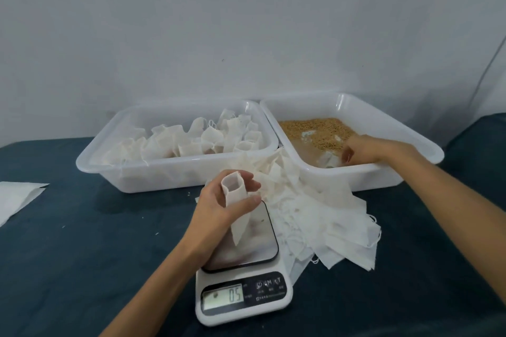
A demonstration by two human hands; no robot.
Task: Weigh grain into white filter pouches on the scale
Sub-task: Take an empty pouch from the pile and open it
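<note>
1. Plainly, the left hand [219, 205] held one white filter pouch [237, 210] upright over the scale [243, 276], its grip pinching the pouch near the top between thumb and fingers, so that the mouth stood open and faced upward.
2. The pouch's long axis ran roughly vertical, with its lower tip resting on or just above the scale's platform; which of the two could not be told. The display showed a low reading.
3. The right hand [367, 149] reached into the right tray [410, 142], down at the grain [315, 128]. Its fingers were curled as if gathering or scooping; whether they held a scoop or only grain could not be told.
4. The open pouch mouth lay to the left of the right hand and nearer the person, across the tray's front wall, so the right hand was the one placed to bring grain over while the left kept the mouth open.
5. Loose empty pouches [323, 216] lay heaped on the dark tabletop [82, 254] between scale and trays, and the left tray [109, 150] held filled pouches [191, 139].
</note>
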